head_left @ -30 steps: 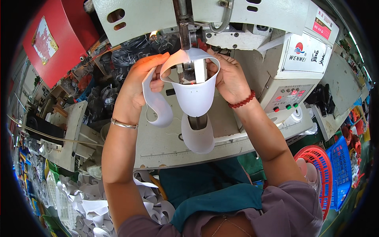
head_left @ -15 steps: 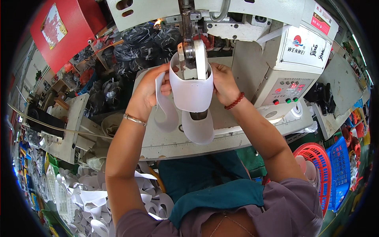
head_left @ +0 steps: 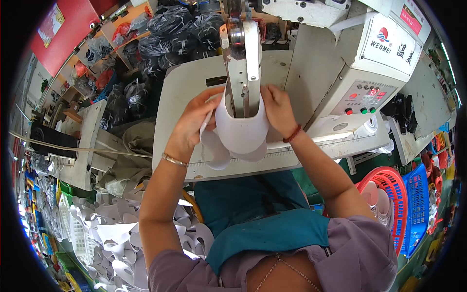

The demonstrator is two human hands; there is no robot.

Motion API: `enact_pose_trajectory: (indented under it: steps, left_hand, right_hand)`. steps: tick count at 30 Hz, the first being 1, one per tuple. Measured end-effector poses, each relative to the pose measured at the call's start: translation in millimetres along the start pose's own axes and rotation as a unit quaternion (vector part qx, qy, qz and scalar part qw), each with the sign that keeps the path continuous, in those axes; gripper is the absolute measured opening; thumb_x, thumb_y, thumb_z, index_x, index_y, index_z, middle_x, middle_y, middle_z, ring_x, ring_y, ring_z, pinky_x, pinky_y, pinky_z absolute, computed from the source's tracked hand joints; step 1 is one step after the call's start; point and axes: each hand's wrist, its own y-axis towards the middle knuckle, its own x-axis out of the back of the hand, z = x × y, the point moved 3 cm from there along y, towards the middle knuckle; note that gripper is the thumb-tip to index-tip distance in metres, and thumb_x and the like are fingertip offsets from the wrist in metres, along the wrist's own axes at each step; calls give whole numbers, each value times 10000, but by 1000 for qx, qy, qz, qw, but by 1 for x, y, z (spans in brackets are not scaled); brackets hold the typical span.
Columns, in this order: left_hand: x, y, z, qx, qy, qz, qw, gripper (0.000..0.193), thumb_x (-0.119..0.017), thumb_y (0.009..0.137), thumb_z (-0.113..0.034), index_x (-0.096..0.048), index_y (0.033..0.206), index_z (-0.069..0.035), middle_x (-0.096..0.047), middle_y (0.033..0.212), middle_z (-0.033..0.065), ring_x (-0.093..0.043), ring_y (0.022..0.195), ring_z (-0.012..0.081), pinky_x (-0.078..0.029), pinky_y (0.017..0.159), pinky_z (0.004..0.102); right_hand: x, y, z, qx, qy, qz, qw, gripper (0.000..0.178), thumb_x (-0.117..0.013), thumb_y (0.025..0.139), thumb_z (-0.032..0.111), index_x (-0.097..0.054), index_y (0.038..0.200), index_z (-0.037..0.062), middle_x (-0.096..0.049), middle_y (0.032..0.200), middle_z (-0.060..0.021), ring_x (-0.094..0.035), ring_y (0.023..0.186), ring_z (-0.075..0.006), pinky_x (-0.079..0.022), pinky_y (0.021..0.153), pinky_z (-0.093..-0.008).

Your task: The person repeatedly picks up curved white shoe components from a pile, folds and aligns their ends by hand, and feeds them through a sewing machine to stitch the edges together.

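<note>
Both hands are up at the machine now; left hand [head_left: 192,124] pinches the near edge of the white piece [head_left: 242,134], fingers curled round it; right hand [head_left: 276,108] clamps the far edge, thumb on top, fingers tucked behind. That piece sits wrapped around the metal post [head_left: 244,63] of the machine [head_left: 350,53], curved like a cup, with a loose tail drooping over the table [head_left: 194,82] edge; hard to see the seam line itself, the post hides it. To my eye the trick is even tension from both sides, edges kept level so nothing puckers; fingertips want to stay clear of the post's working end; feed slowly, let the curve turn with the hands. White cut pieces [head_left: 112,233] lie heaped low on the left; red basket [head_left: 394,190] on the right holds more.
</note>
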Motion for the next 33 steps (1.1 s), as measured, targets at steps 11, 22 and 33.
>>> enact_pose_trajectory:
  steps: [11,22,33]
  left_hand:
    - [19,0,36,-99,238,-154,954,158,-575,850,-156,-596,910,-12,-560,670,16,-463,540,71,-359,470,218]
    - [-52,-71,-28,-153,-124,0,980,429,-437,911,-323,-323,562,-101,-310,546,3,-336,506,122,-277,465,253]
    - [-56,-71,-49,-266,125,-80,952,506,-285,948,-406,-348,573,-72,-577,792,165,-519,664,153,-408,620,252]
  right_hand:
    - [-10,-14,-30,9,-219,64,974,205,-464,884,194,-533,849,4,-595,748,-203,-577,690,-373,-461,634,-404]
    - [-31,-82,88,177,75,213,958,242,-577,864,220,-583,892,-21,-555,643,-69,-490,563,-79,-385,493,-258]
    - [6,-50,118,277,-145,176,933,148,-642,788,120,-614,863,-5,-615,741,-144,-591,607,-287,-461,525,-334]
